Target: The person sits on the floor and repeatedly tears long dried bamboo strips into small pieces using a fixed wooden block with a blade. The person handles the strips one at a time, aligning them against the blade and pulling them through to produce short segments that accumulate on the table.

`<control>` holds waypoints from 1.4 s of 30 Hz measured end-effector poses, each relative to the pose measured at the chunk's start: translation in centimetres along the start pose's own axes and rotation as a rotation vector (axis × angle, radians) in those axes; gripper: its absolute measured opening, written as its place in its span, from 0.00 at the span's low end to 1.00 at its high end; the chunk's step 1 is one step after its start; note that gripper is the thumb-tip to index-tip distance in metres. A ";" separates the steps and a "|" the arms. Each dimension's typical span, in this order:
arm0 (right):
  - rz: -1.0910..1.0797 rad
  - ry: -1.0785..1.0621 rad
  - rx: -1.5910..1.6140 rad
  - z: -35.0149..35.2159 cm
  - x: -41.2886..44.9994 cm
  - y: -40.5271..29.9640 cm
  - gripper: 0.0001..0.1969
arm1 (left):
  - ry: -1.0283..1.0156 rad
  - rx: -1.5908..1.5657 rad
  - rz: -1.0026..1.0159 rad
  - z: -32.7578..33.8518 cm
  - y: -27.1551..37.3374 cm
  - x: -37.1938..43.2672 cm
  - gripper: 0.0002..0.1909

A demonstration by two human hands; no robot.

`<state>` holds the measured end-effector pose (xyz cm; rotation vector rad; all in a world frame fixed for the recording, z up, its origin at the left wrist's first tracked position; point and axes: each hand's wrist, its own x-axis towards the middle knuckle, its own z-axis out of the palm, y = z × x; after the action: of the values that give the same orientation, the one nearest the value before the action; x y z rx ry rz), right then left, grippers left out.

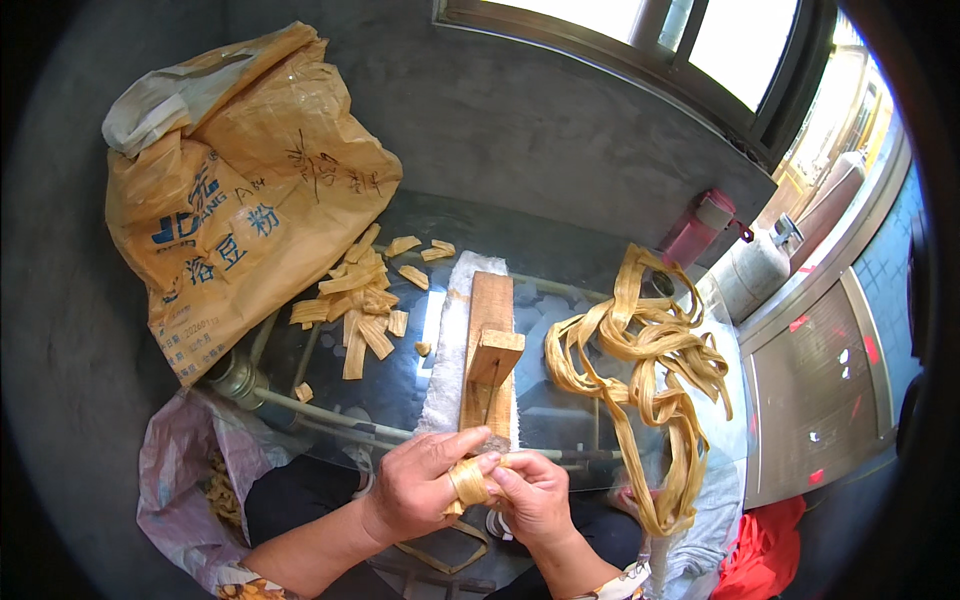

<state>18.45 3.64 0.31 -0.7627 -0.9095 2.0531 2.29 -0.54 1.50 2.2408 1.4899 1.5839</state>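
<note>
A flat, yellow-tan fibrous strip (pixel 470 481) is wound into a small band between my two hands, close to the glass table's front edge. My left hand (pixel 414 486) grips it from the left, the strip wrapped by the fingers. On the right, my right hand (pixel 541 499) pinches its other side between thumb and fingers. Just beyond my hands lies a long wooden board (pixel 491 300) with an upright wooden block (pixel 497 351) on it. Under the board is a white cloth (pixel 448 382). A thin rod or blade runs from the block toward my hands; its near end is partly hidden.
Short cut strip pieces (pixel 364 289) lie left on the glass table (pixel 555 390); a long looped strip bundle (pixel 637 330) lies right. A large printed paper sack (pixel 247 202) stands at left. Behind are a pink bottle (pixel 697 229) and gas cylinder (pixel 750 270). A woven sack (pixel 180 480) sits lower left.
</note>
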 end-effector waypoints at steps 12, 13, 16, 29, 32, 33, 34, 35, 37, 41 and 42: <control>-0.452 -0.174 -1.161 -0.5 0.1 0.5 0.10 | -0.290 0.002 -0.106 -0.8 0.5 -0.1 0.10; -0.404 -0.167 -1.068 -0.7 0.2 0.8 0.11 | -0.269 -0.067 -0.086 -0.8 0.3 -0.1 0.09; 0.018 -0.265 -0.612 -1.5 -0.2 0.8 0.18 | -0.159 -0.325 -0.087 -1.3 0.0 0.2 0.02; 0.498 -0.261 -0.101 -1.2 -0.1 0.7 0.18 | -0.446 -0.976 -0.937 -2.7 -1.4 -0.4 0.08; 0.353 -0.054 -0.253 -0.9 0.0 -1.4 0.11 | -0.332 -0.926 -0.844 -2.3 -1.4 -0.8 0.05; 0.283 0.000 -0.273 -1.0 0.1 -1.7 0.09 | -0.254 -0.939 -0.880 -2.0 -1.6 -0.8 0.05; 0.108 0.059 -0.335 -0.9 0.3 -1.8 0.07 | -0.175 -0.950 -0.915 -1.5 -2.0 -1.0 0.05; -0.024 0.128 -0.453 -1.2 0.9 -2.0 0.06 | -0.095 -0.960 -0.949 -1.1 -2.2 -1.0 0.04; -0.163 0.180 -0.422 -1.3 1.9 -2.4 0.07 | -0.021 -0.880 -0.956 -0.2 -2.3 0.1 0.03; -0.579 0.279 -1.107 -1.4 4.9 -1.4 0.07 | 0.040 -0.516 -0.889 1.8 -4.3 0.3 0.04; -0.464 0.329 -1.190 -1.8 5.6 -0.7 0.08 | 0.054 -0.301 -0.750 2.4 -5.1 -0.2 0.04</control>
<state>17.06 9.12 -1.29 -1.2615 -1.8854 0.8021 0.64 3.19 -2.35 1.2583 1.6734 1.4739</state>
